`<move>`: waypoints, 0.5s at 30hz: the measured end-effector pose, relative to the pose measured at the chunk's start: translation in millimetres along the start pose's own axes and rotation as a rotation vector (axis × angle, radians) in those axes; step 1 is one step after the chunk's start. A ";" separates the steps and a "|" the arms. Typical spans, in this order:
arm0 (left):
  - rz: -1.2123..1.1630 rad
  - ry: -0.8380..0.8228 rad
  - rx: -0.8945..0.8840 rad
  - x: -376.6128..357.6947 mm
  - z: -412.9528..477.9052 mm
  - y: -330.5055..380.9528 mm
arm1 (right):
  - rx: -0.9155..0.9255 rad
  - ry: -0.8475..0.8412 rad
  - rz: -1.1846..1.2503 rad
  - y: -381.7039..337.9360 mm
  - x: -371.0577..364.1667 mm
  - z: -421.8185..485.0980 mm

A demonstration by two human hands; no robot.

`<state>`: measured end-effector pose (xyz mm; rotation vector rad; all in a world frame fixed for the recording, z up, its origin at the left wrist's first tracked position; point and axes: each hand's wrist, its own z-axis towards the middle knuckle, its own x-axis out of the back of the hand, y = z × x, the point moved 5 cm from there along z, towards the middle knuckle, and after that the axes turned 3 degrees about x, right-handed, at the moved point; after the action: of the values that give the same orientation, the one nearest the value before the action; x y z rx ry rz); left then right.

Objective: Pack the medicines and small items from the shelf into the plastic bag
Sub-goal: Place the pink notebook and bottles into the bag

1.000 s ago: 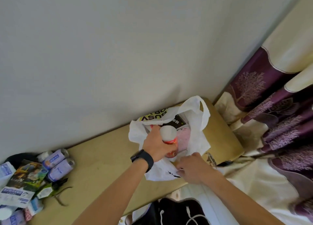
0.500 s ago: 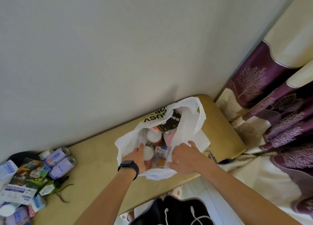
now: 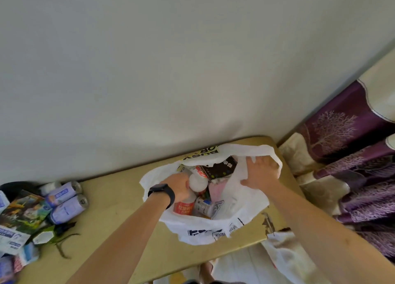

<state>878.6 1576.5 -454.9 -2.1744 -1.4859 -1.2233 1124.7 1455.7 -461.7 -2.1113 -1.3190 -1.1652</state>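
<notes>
A white plastic bag (image 3: 215,232) lies open on the tan shelf (image 3: 119,196) near its right end. Inside it I see a red-labelled bottle (image 3: 184,208), a white-capped bottle (image 3: 198,182), a small silver can (image 3: 203,207), a black packet (image 3: 222,166) and a pink item (image 3: 217,190). My left hand (image 3: 178,186), with a black wristband, reaches into the bag and its fingers curl against the white-capped bottle. My right hand (image 3: 260,172) is spread flat on the bag's right wall near the rim, fingers apart.
At the shelf's left end lie two lilac cans (image 3: 64,200), a green printed box (image 3: 23,211), a white-and-green packet (image 3: 43,236) and several small packs. A purple and cream curtain (image 3: 352,155) hangs at the right. The wall runs behind the shelf.
The red-labelled bottle went from my left hand into the bag. My right hand moved from the bag's near edge up to its far right rim. My left hand now rests on a white-capped bottle.
</notes>
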 end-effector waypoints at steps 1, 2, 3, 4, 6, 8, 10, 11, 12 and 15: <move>-0.011 0.061 0.017 6.5 6.4 -3.2 | -0.024 -0.014 -0.019 9.4 0.4 1.5; -0.020 0.106 0.036 10.9 12.8 -8.0 | -0.044 -0.026 -0.041 16.9 1.9 2.4; -0.015 0.137 0.049 13.3 19.2 -12.7 | -0.051 -0.026 -0.087 22.6 4.0 3.2; 0.009 0.156 0.060 15.0 23.7 -16.6 | -0.041 -0.024 -0.168 26.6 5.8 4.2; 0.069 0.192 0.065 18.0 31.5 -23.6 | 0.000 -0.056 -0.331 30.3 6.5 4.1; 0.138 0.195 0.057 20.2 37.7 -27.4 | 0.002 -0.056 -0.376 36.4 7.1 4.1; 0.212 0.154 0.041 19.3 37.3 -22.8 | -0.020 -0.067 -0.397 44.6 9.9 2.7; 0.243 0.135 0.020 17.3 34.4 -16.7 | -0.035 -0.079 -0.385 47.8 9.6 2.7; 0.274 0.118 -0.007 14.1 29.1 -7.6 | -0.047 -0.091 -0.355 47.9 9.6 1.9; 0.290 0.165 -0.096 -1.9 3.2 23.8 | -0.006 -0.011 -0.257 25.0 14.2 -12.2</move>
<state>900.3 1566.4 -452.5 -2.1912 -1.0248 -1.3551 1144.1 1443.1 -440.7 -1.9981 -1.6306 -1.2587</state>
